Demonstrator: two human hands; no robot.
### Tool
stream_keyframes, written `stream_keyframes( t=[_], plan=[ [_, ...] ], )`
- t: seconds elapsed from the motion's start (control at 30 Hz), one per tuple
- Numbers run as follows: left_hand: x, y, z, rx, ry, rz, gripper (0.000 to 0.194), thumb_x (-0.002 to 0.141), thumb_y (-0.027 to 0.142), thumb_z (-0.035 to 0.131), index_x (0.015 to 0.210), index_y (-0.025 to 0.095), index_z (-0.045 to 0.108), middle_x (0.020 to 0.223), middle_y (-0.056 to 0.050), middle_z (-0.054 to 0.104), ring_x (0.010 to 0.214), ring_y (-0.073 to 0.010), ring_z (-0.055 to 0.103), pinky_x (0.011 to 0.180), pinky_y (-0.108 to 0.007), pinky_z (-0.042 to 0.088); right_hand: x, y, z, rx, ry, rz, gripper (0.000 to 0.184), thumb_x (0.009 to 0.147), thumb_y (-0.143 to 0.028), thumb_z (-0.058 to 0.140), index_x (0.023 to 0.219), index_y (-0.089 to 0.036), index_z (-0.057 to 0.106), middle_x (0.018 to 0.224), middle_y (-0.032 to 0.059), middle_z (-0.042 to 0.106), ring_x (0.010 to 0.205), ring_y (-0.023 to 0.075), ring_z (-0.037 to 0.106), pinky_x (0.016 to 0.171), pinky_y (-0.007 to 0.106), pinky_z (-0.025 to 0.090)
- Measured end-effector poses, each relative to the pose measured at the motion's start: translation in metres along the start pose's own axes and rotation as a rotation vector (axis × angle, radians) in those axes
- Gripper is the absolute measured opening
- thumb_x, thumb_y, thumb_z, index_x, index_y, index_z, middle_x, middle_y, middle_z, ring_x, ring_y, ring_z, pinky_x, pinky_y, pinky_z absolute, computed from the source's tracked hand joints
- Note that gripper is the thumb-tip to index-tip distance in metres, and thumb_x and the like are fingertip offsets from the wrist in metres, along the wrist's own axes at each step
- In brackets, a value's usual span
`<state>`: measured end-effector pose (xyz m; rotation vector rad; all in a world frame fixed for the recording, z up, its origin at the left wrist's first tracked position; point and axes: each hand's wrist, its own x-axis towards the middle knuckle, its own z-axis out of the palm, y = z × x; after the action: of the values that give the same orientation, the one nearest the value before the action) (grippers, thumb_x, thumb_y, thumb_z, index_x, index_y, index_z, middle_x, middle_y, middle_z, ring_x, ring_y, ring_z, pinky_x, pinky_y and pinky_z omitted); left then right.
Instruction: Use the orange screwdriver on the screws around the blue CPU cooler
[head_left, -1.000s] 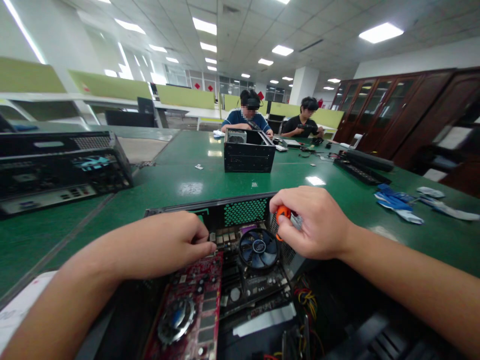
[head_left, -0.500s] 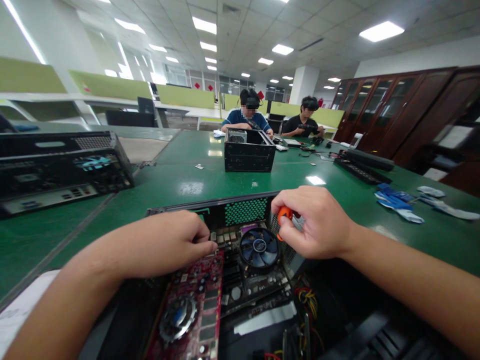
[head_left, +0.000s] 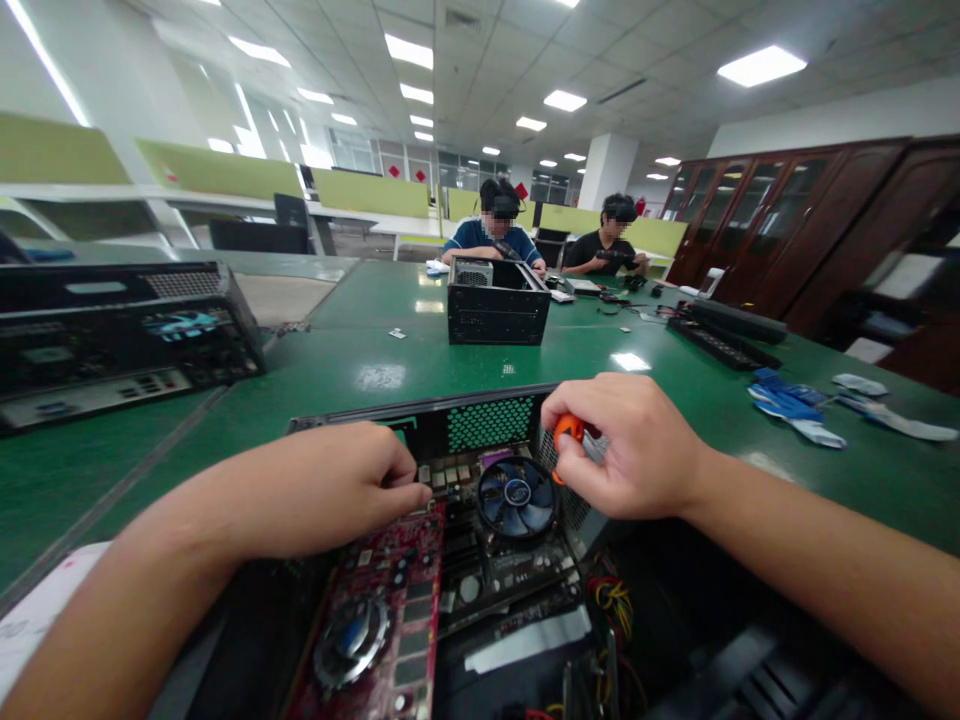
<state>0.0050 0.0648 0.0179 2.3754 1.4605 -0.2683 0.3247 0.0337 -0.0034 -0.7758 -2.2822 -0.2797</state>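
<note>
An open computer case (head_left: 427, 412) lies in front of me, its inside facing up. At its left, a red graphics card (head_left: 421, 590) with a round cooler sits over the motherboard (head_left: 517, 570). My left hand (head_left: 341, 490) is closed at the card's far end, thumb and curled fingers pinching there; the exact grip is partly hidden. My right hand (head_left: 634, 445) wraps around an orange-handled screwdriver (head_left: 568, 432) beside the CPU fan (head_left: 517, 493), over the case's right side. The screwdriver's shaft is hidden from me.
On the green table (head_left: 360, 350) stand a second case (head_left: 127, 345) at left and a smaller black case (head_left: 497, 315) ahead. Blue-and-white gloves (head_left: 799, 405) lie at right. Coloured cables (head_left: 611, 600) bunch inside my case. Two people sit across the table.
Almost nothing differs. Both hands hold the same positions, and the graphics card and the view have shifted only very slightly.
</note>
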Motion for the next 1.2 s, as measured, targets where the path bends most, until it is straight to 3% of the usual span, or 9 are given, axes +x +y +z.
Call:
stream_keyframes(
  t=[0.33,0.43,0.53,0.73,1.0,1.2],
  plan=[
    [0.002,0.000,0.001,-0.001,0.011,-0.019,0.043,0.099,0.060,0.065,0.069,0.032,0.080,0.077,-0.007,0.088,0.070,-0.0293,0.078,0.069,-0.044,0.049,-0.004,0.001,0.001,0.022,-0.056,-0.012,0.012,0.100,-0.023,0.067,0.090,-0.025,0.073,0.065,-0.0051,0.069,0.054,0.0165,0.057,0.063,0.033,0.041],
    [0.001,-0.001,0.001,0.006,0.007,-0.017,0.043,0.101,0.059,0.064,0.071,0.033,0.082,0.078,-0.007,0.089,0.071,-0.0291,0.079,0.069,-0.043,0.050,-0.004,0.003,0.001,0.057,-0.062,-0.045,0.008,0.098,-0.023,0.066,0.098,-0.025,0.074,0.072,-0.0038,0.073,0.057,0.0169,0.061,0.064,0.033,0.043],
    [0.000,-0.004,0.002,-0.004,0.025,0.012,0.043,0.100,0.059,0.065,0.071,0.032,0.081,0.077,-0.007,0.088,0.069,-0.0288,0.077,0.066,-0.043,0.048,-0.003,0.003,0.001,0.117,-0.044,-0.090,0.018,0.095,-0.022,0.067,0.112,-0.024,0.073,0.083,-0.0015,0.078,0.065,0.0176,0.067,0.066,0.032,0.049],
    [0.001,-0.004,0.003,0.006,0.029,0.020,0.044,0.101,0.058,0.064,0.070,0.031,0.080,0.074,-0.005,0.086,0.066,-0.0261,0.076,0.065,-0.041,0.046,-0.003,-0.002,0.003,0.379,0.001,-0.001,0.030,0.107,-0.018,0.080,0.132,-0.027,0.065,0.103,-0.0019,0.084,0.073,0.0137,0.075,0.072,0.026,0.059],
    [-0.001,0.003,0.001,0.039,0.012,-0.018,0.043,0.103,0.054,0.062,0.072,0.031,0.081,0.076,-0.004,0.087,0.068,-0.0256,0.078,0.066,-0.040,0.048,-0.005,-0.004,0.008,0.606,-0.032,0.083,0.032,0.114,-0.020,0.086,0.135,-0.028,0.064,0.109,0.0008,0.087,0.078,0.0157,0.082,0.074,0.028,0.065],
    [0.000,-0.001,0.001,0.047,0.008,-0.019,0.043,0.103,0.055,0.061,0.075,0.032,0.084,0.079,-0.005,0.090,0.071,-0.0266,0.080,0.068,-0.041,0.050,-0.006,-0.001,0.011,0.614,-0.086,0.101,0.029,0.116,-0.022,0.084,0.136,-0.028,0.065,0.117,0.0034,0.090,0.079,0.0167,0.084,0.074,0.031,0.066]
  ],
)
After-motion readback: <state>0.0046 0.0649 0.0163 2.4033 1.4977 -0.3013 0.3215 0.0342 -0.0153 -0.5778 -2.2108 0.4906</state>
